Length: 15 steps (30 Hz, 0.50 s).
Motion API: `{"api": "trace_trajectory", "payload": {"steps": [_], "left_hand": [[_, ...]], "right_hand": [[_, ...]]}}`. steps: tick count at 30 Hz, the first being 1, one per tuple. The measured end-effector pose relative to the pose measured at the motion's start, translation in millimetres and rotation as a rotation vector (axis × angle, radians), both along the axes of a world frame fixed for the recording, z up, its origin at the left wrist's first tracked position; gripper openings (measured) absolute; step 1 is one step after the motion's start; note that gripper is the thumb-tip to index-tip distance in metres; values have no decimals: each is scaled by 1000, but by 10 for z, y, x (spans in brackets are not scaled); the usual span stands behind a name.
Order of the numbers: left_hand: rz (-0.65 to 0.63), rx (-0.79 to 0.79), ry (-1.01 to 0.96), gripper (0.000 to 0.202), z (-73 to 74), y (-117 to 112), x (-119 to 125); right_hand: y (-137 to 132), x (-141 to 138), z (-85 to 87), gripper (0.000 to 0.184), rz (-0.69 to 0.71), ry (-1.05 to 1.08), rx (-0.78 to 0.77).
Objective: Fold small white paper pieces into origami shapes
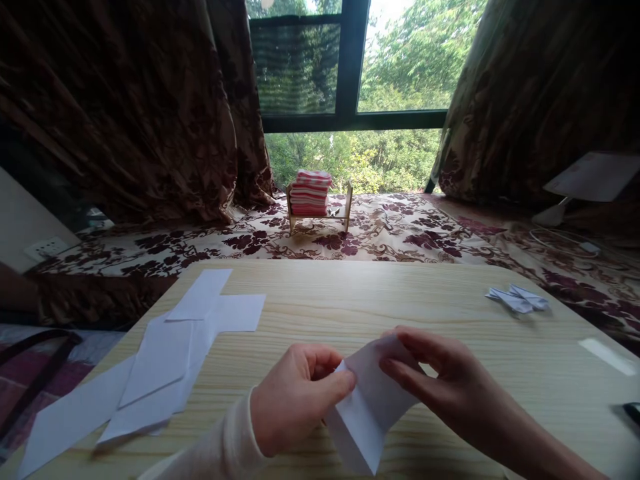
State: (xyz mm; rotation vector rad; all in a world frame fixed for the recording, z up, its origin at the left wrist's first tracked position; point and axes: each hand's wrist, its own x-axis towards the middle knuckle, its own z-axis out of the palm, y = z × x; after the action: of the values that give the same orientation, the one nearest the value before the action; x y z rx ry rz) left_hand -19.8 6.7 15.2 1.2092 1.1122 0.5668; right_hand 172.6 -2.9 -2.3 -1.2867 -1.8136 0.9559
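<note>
A creased sheet of white paper (pixel 370 393) is held up between both hands above the wooden table (pixel 350 293). My left hand (pixel 300 393) grips its left edge, thumb on the near face and fingers behind. At the upper right edge, my right hand (pixel 445 380) pinches the paper between thumb and fingers. A fold line runs down the sheet, so its lower part stands out in two angled faces. Loose white paper sheets (pixel 160 353) lie overlapping on the left of the table. Folded white paper pieces (pixel 517 299) rest at the far right.
Beyond the table, a small wooden rack (pixel 347 207) with stacked red-and-white cloths (pixel 310 193) stands on a floral-covered ledge (pixel 400 233) by the window. A white lamp (pixel 590 177) and its cord are at the right. A dark object (pixel 633 412) shows at the right edge.
</note>
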Motion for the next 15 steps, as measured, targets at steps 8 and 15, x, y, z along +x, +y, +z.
{"api": "trace_trajectory", "payload": {"steps": [8,15], "left_hand": [[-30,-35,76,25,18,18,-15],[-108,152,388,24,-38,-77,-20]], "right_hand": [[8,-16,17,14,4,-14,17],[-9,22,-109,19,41,-93,39]]}}
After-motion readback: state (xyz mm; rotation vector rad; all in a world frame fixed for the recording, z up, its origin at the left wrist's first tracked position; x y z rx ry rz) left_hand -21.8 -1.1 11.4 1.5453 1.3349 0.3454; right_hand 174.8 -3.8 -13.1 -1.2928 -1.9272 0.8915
